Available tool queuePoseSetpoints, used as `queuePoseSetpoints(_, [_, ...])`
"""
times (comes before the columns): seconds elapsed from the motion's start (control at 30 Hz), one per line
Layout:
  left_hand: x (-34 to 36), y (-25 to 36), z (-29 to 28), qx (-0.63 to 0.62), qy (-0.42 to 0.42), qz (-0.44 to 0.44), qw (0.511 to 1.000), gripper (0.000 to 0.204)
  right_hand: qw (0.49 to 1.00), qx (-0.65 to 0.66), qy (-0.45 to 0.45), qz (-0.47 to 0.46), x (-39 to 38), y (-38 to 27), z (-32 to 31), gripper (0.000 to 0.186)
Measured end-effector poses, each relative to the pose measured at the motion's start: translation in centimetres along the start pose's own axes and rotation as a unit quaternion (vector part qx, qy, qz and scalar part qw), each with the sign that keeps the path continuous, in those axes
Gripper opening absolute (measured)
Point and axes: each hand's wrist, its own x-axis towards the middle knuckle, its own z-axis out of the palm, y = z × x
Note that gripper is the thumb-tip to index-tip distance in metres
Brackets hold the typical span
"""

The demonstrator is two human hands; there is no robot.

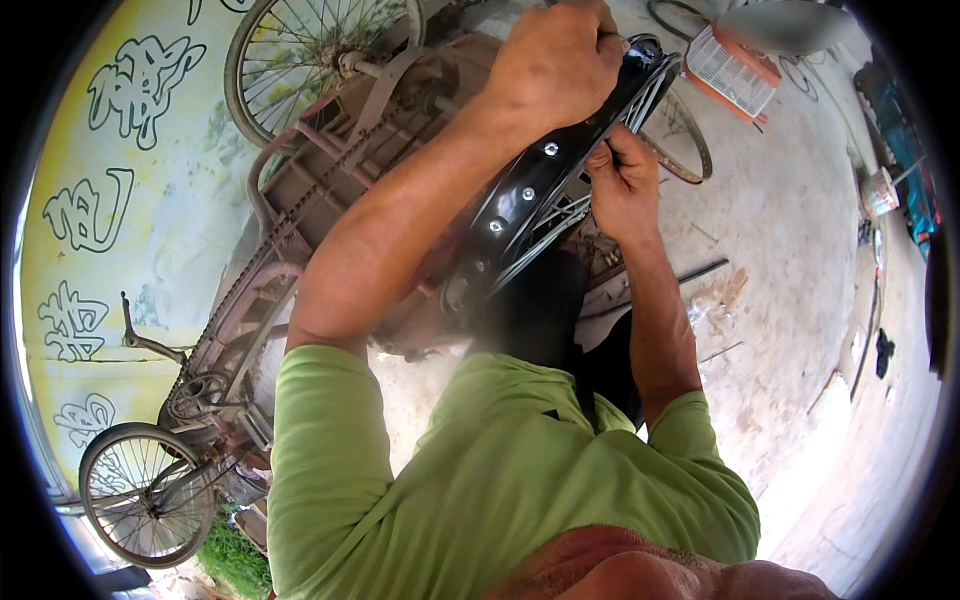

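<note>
- Black wheel rim (pixel 530 190), glossy with silver spoke nipples, is gripped by left hand (pixel 555 65) and pinched by right hand (pixel 622 180).
- Lower rim is blurred; fingertips are hidden.

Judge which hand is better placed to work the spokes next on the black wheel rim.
Right, probably. The right hand already has its fingers among the spokes on the inner side of the black rim. The left hand is clamped over the rim's top edge, steadying it.
</note>
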Motion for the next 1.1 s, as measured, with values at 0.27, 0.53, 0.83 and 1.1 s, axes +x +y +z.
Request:
queuePoseSetpoints(0.27, [-0.2,0.3,0.0,-0.003,0.021,0.018,1.0,0.019,0.999,-0.006,0.045,0.002,-0.1,0.2,0.2,0.032])
queuePoseSetpoints(0.53, [-0.4,0.9,-0.7,-0.042,0.032,0.008,0.999,0.021,0.998,0.023,0.053,0.012,-0.1,0.4,0.5,0.026])
queuePoseSetpoints(0.83, [-4.7,-0.5,-4.7,-0.077,0.017,0.038,0.996,0.019,1.0,0.015,0.022,0.012,-0.3,0.4,0.2,0.025])
queuePoseSetpoints(1.1, [-6.3,0.5,-6.2,-0.143,-0.019,-0.019,0.989,0.017,0.999,0.007,0.048,-0.009,-0.2,-0.1,0.8,0.025])
